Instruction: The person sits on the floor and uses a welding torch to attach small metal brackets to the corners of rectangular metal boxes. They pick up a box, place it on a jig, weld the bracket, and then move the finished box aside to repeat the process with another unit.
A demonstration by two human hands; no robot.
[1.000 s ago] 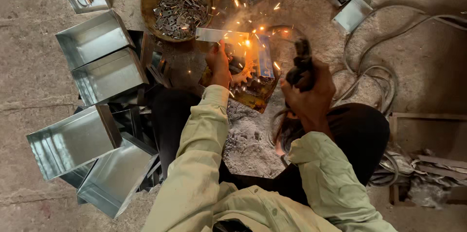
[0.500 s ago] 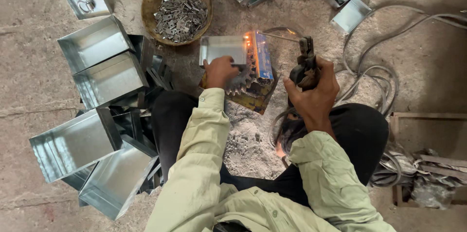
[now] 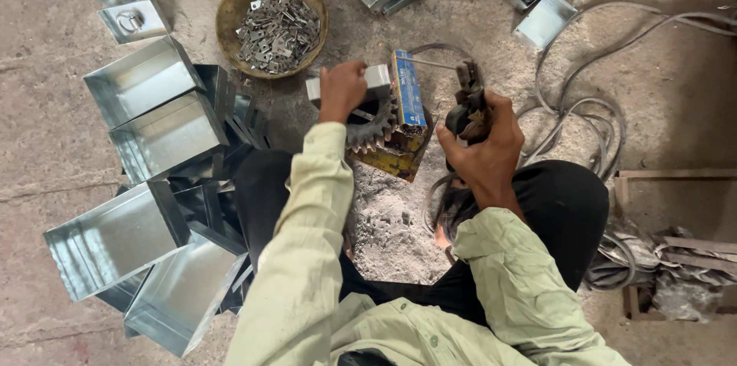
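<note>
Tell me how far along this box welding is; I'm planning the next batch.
Many boxes are stacked at the person's left, though no welds show. In hand: left hand holds a box on the gear; right hand grips the electrode holder. Left: more boxes ahead.

Worker seen from above: pale green shirt, black trousers.
Long sleeves (image 3: 307, 235) were light yellow-green, loose and creased, reaching to both wrists; the cuffs sat plain. A buttoned placket ran down the shirt front near the bottom edge, with small pale buttons showing. Trousers (image 3: 560, 212) were black, covering both bent knees. Left hand (image 3: 342, 89) and right hand (image 3: 484, 143) were bare: no gloves, watch or rings could be made out. Footwear was hidden.
</note>
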